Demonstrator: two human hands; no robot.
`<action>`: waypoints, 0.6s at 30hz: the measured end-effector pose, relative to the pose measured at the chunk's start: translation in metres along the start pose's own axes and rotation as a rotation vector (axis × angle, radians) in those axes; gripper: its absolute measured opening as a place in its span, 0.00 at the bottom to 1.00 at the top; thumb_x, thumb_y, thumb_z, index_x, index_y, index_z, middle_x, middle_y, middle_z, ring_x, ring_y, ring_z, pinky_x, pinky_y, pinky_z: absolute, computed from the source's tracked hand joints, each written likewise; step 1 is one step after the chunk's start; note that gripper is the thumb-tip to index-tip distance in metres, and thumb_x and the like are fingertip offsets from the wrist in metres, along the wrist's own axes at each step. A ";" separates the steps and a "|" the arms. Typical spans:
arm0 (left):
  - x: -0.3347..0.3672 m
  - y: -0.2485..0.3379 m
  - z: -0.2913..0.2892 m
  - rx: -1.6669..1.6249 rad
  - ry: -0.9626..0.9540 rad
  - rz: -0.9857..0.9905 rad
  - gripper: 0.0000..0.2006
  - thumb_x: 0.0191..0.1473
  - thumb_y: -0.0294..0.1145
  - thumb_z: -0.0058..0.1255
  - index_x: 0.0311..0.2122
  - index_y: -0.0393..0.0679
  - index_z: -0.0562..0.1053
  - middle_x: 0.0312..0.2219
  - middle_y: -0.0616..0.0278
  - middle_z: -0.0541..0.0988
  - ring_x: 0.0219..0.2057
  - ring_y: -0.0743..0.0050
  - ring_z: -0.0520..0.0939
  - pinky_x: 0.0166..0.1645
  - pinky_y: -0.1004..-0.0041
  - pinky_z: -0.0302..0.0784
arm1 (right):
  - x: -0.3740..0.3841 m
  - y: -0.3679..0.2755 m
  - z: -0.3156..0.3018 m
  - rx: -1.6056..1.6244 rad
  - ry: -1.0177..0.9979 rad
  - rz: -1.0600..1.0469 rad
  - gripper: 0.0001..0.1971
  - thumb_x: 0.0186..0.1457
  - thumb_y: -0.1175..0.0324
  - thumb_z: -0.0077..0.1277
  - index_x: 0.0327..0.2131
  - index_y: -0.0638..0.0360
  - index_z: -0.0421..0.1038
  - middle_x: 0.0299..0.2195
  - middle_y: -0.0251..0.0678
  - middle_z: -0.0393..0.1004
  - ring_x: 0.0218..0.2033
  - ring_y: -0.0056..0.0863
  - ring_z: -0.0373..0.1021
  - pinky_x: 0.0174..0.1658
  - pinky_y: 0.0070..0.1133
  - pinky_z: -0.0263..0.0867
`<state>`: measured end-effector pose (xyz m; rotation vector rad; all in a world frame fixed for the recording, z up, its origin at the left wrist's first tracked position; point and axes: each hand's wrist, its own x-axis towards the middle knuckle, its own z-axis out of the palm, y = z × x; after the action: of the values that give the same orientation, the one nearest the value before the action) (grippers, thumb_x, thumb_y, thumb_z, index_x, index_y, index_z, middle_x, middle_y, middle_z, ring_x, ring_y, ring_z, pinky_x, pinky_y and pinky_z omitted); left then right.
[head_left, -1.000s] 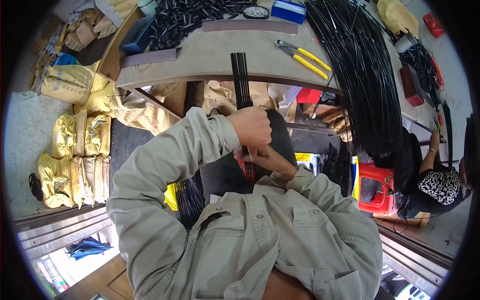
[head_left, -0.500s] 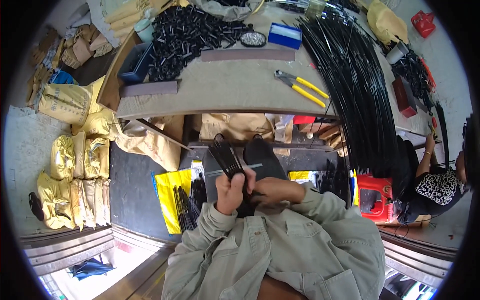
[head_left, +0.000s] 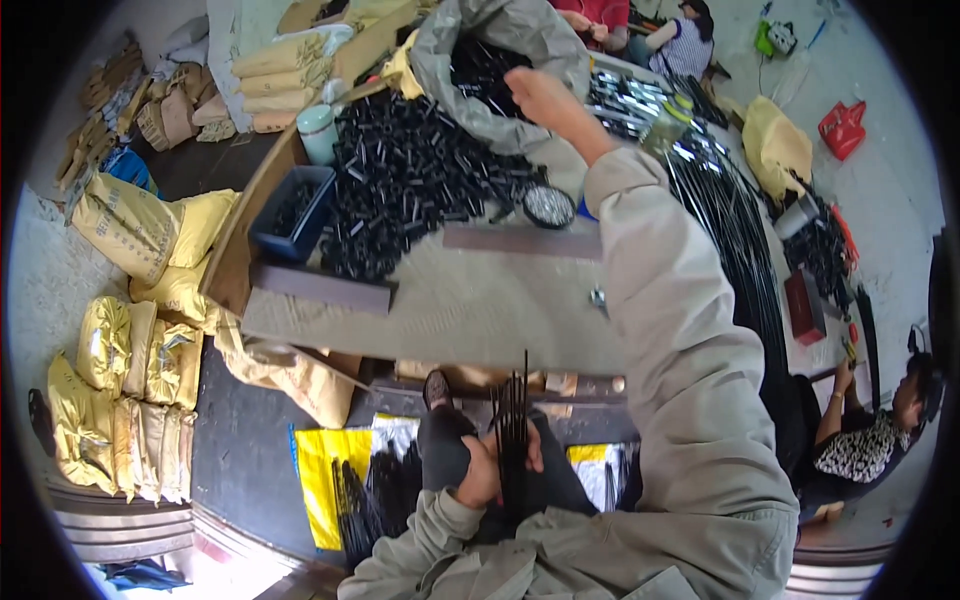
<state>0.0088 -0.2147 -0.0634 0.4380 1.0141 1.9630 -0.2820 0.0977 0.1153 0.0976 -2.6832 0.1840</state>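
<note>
In the head view, my left hand (head_left: 484, 470) is wrapped round a bundle of thin black rods (head_left: 512, 440), upright over my lap. My right arm stretches far forward across the table. At its end my right hand (head_left: 545, 98) is over the mouth of a grey plastic bag (head_left: 440, 55), its fingers curled; whatever may be in them is hidden. Black pieces (head_left: 480, 75) lie inside that bag. Nearer, short black tubes (head_left: 400, 180) are heaped on the table beside a round dish of small silvery bits (head_left: 549, 206).
Long black rods (head_left: 735, 230) cover the table's right side, partly behind my sleeve. A blue bin (head_left: 292, 213) stands at the table's left edge. Yellow sacks (head_left: 105, 345) are stacked on the left floor. A co-worker (head_left: 865, 440) sits at the right; other people are at the far end.
My right hand has left the bundle at my lap and reached forward to the grey bag. My left hand keeps the rods, now more upright. The view has tilted toward the table's far side.
</note>
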 end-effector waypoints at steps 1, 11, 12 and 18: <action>0.005 -0.001 -0.003 0.001 -0.018 0.022 0.49 0.35 0.80 0.09 0.36 0.39 0.64 0.23 0.65 0.67 0.25 0.78 0.71 0.32 0.79 0.65 | 0.008 0.024 0.016 0.046 0.043 0.025 0.16 0.43 0.76 0.50 0.39 0.65 0.66 0.33 0.46 0.73 0.37 0.37 0.71 0.42 0.24 0.66; 0.041 -0.013 -0.051 -0.175 0.180 -0.188 0.16 0.59 0.42 0.32 0.30 0.40 0.64 0.18 0.65 0.66 0.20 0.78 0.69 0.28 0.78 0.66 | 0.108 0.056 0.129 0.147 0.234 0.091 0.24 0.41 0.69 0.55 0.45 0.54 0.62 0.41 0.49 0.67 0.39 0.48 0.67 0.41 0.32 0.65; 0.040 -0.008 -0.046 -0.179 0.231 -0.187 0.14 0.60 0.38 0.32 0.29 0.40 0.64 0.18 0.65 0.66 0.20 0.79 0.69 0.27 0.79 0.66 | 0.113 0.054 0.128 0.107 0.134 0.108 0.24 0.42 0.66 0.55 0.46 0.51 0.62 0.42 0.48 0.65 0.40 0.48 0.66 0.42 0.33 0.64; 0.041 -0.004 -0.043 -0.079 0.221 -0.164 0.11 0.59 0.35 0.35 0.29 0.40 0.65 0.17 0.68 0.66 0.19 0.83 0.67 0.25 0.81 0.64 | 0.108 0.066 0.130 0.129 0.175 0.059 0.19 0.44 0.70 0.53 0.42 0.49 0.64 0.38 0.49 0.68 0.36 0.50 0.67 0.37 0.34 0.64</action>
<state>-0.0390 -0.2011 -0.0962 0.0910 1.0701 1.9241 -0.4411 0.1395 0.0389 0.0403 -2.4998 0.3669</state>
